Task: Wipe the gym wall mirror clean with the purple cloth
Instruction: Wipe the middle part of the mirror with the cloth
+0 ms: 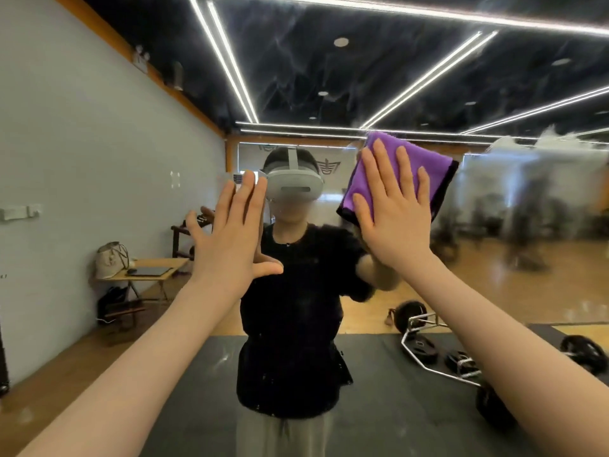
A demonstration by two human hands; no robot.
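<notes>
The wall mirror [329,77] fills the whole view and reflects the gym and me. A folded purple cloth [425,166] with a dark border lies flat against the glass at upper right of centre. My right hand [392,212] presses it to the mirror with straight, spread fingers. My left hand [227,232] is raised flat with straight fingers at the glass left of centre, holding nothing. Hazy white smears cover the mirror at the right [534,179] and over the reflected ceiling.
The mirror reflects a grey wall at left, a small wooden table [148,273] with a bag and a tablet, a dark floor mat [204,390], and a barbell frame with weight plates [438,354] at lower right.
</notes>
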